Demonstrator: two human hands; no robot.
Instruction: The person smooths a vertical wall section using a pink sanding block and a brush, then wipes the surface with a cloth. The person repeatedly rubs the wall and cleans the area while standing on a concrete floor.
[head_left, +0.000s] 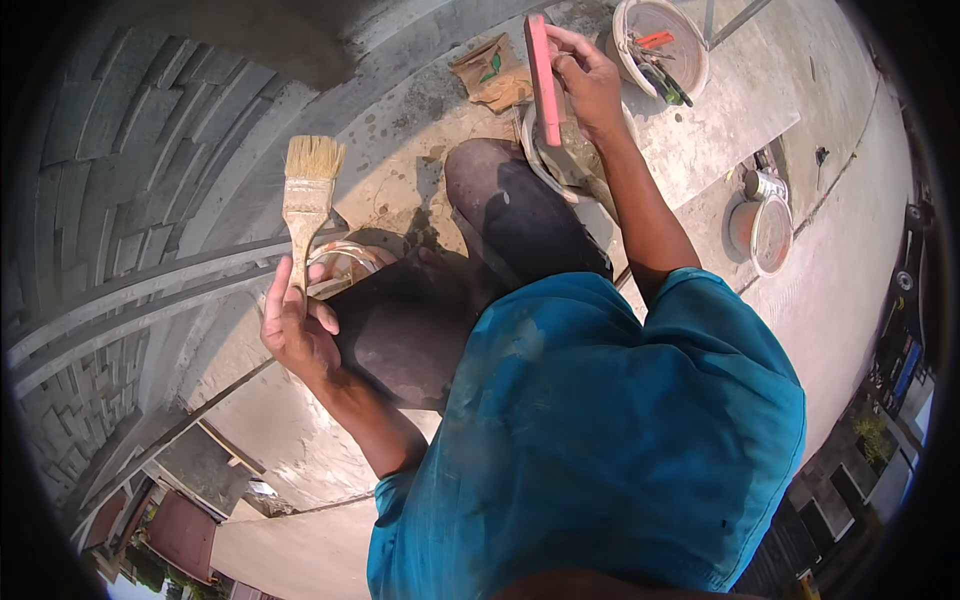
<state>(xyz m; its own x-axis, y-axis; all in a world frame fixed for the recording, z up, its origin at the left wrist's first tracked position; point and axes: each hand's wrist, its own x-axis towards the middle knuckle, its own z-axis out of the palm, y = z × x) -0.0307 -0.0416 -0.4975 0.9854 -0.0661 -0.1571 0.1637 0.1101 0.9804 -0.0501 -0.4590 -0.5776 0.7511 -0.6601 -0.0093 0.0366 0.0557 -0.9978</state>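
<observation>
My left hand (303,338) is closed around the handle of a flat, wide paintbrush (309,198), held upright with its pale bristles pointing up. The brush's ferrule and handle look smeared with dried material. Ahead on the right, my right hand (588,88) grips a long, narrow red tool (544,85), seen edge-on, so its exact kind does not show. Beneath that hand stands a bucket (530,135), partly hidden by my hand and knee. Another stained bucket (352,258) sits beside my left hand, half covered by my leg.
At the upper right a white bucket (697,55) holds several tools, one orange-handled. Torn brown paper (497,80) lies on the ground ahead. A small bucket (771,237) and a tin (765,186) stand at the right. A grey stone-clad wall (150,140) with rails runs along the left.
</observation>
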